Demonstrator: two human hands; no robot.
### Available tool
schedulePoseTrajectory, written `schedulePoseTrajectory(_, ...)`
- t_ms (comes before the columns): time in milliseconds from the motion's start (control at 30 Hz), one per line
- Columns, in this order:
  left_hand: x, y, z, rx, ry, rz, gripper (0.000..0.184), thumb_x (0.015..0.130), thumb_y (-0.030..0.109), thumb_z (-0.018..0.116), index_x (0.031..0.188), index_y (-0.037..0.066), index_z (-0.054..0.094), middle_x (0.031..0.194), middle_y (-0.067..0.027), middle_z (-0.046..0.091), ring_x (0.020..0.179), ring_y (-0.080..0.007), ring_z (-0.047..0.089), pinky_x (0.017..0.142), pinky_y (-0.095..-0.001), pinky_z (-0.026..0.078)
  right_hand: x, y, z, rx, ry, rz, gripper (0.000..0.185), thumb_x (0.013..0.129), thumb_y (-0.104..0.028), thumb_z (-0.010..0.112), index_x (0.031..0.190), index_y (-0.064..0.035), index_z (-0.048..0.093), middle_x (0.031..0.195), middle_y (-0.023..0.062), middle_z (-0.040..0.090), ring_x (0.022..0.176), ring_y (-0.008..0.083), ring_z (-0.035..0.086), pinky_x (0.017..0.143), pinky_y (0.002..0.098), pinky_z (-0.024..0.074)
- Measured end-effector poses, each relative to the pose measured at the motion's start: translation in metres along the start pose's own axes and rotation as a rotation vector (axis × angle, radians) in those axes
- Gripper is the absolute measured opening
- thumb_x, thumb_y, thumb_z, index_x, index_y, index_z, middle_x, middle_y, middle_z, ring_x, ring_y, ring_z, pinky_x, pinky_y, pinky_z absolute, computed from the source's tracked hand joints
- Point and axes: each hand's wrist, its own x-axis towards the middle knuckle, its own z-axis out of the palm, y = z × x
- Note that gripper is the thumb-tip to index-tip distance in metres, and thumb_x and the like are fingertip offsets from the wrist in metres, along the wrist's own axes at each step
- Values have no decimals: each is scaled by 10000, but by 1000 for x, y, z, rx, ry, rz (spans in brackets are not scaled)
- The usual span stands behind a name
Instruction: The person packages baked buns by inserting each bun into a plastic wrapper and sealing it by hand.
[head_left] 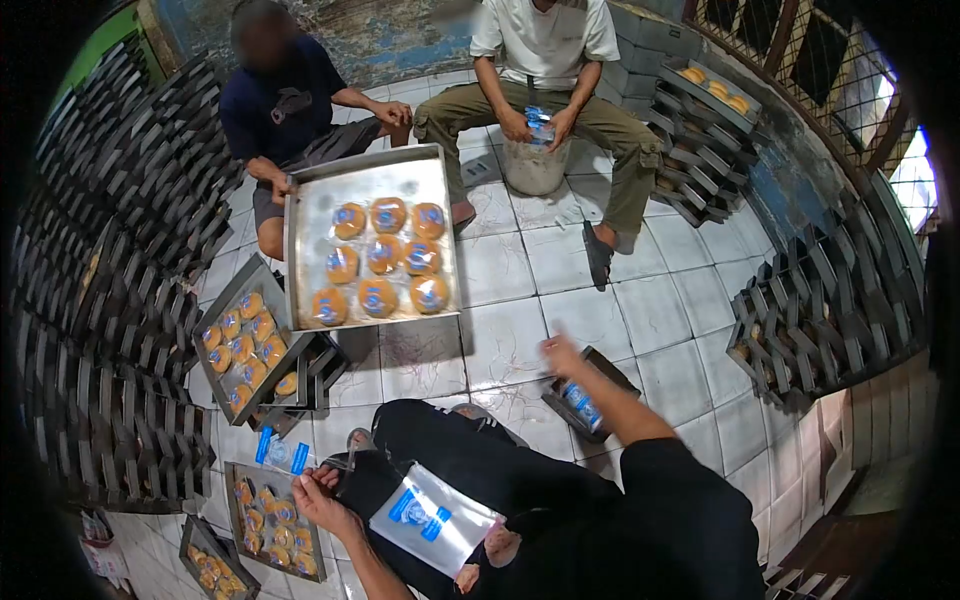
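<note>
Pinching a clear blue-printed wrapper [283, 453] in its fingertips, left hand [325, 505] sits lower left, gripping near an edge, probably so most of the film is unobstructed. Right hand [562, 355], right of center, is blurred near the upper-left rim of a small dark tray [607, 372] with blue-printed film inside; can't tell if its fingers are spread or pinching. Wrapper stack [430, 515] lies across the thigh, bottom center; lap likely doubles as bench, both hands in reach. Co-worker [285, 100], upper left, grips a large bun tray [340, 185] by its left wall; can't tell if the lower edge bears on the trays below. Lower left is tight: wrapper shows between two bun-tray rims, depth gap unreadable. Best room is the tile floor [500, 265], center, between large tray and small one.
</note>
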Motion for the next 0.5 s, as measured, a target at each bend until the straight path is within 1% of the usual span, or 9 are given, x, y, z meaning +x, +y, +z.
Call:
schedulePoseTrajectory(33, 0, 0, 1, 4, 6, 1, 240, 1088, 243, 510, 1052, 14, 573, 861, -115, 680, 721, -140, 640, 652, -245, 506, -2, 0, -59, 306, 140, 615, 772, 887, -142, 654, 1562, -36, 296, 865, 144, 719, 790, 296, 702, 790, 425, 584)
schedulePoseTrajectory(67, -1, 0, 0, 8, 19, 5, 242, 1089, 243, 509, 1056, 12, 574, 861, -114, 679, 722, -139, 639, 651, -245, 504, 4, 70, -99, -172, 107, 501, 948, 880, -152, 640, 1617, -61, 52, 822, 153, 726, 721, 345, 704, 700, 467, 585)
schedulePoseTrajectory(100, -2, 0, -2, 0, 12, -2, 243, 1089, 243, 509, 1064, 11, 574, 861, -113, 679, 729, -138, 640, 651, -247, 504, 7, 165, -120, -440, 191, 595, 964, 874, -185, 638, 1611, -39, 34, 795, 179, 729, 731, 378, 715, 727, 475, 582)
schedulePoseTrajectory(133, -1, -2, -5, -11, 5, -6, 244, 1089, 244, 510, 1072, 10, 575, 860, -113, 678, 735, -137, 641, 651, -249, 503, 21, 38, -205, -319, 306, 924, 852, 870, -179, 659, 1603, -114, 230, 918, 253, 723, 889, 400, 713, 838, 502, 554)
schedulePoseTrajectory(167, 1, -2, -5, -26, -4, -8, 245, 1088, 244, 510, 1080, 8, 576, 860, -113, 677, 742, -137, 642, 650, -251, 503, 21, 19, -239, -337, 390, 954, 843, 866, -199, 680, 1584, -64, 260, 1024, 304, 709, 1013, 428, 697, 933, 487, 535)
schedulePoseTrajectory(233, 1, -1, -1, -62, 14, -19, 247, 1088, 238, 510, 1073, 2, 582, 860, -102, 671, 745, -134, 633, 651, -259, 501, 11, 40, -271, -371, 334, 852, 783, 869, -317, 701, 1490, 59, 407, 1327, 318, 606, 1285, 421, 568, 1103, 459, 441)
schedulePoseTrajectory(333, 4, -5, 9, 8, 59, 14, 252, 1088, 229, 507, 1046, -6, 589, 860, -88, 660, 742, -132, 613, 659, -276, 506, 1, 81, -248, -499, -123, 702, 747, 874, -394, 697, 1434, 58, 497, 1390, 284, 578, 1312, 417, 544, 1132, 448, 413)
schedulePoseTrajectory(467, -9, 14, 11, 138, 35, 15, 264, 1091, 236, 509, 1023, -12, 570, 839, -68, 618, 730, -137, 584, 684, -283, 485, -40, 12, -156, -469, -259, 437, 716, 875, -474, 704, 1399, -8, 557, 1392, 252, 583, 1296, 402, 550, 1101, 455, 442)
schedulePoseTrajectory(500, -3, -2, -2, 4, -67, 21, 260, 1091, 240, 511, 1057, -11, 569, 864, -94, 648, 748, -146, 607, 705, -276, 493, -41, -52, -147, -373, -287, 439, 699, 852, -448, 718, 1385, -20, 570, 1372, 253, 595, 1282, 407, 556, 1103, 457, 440)
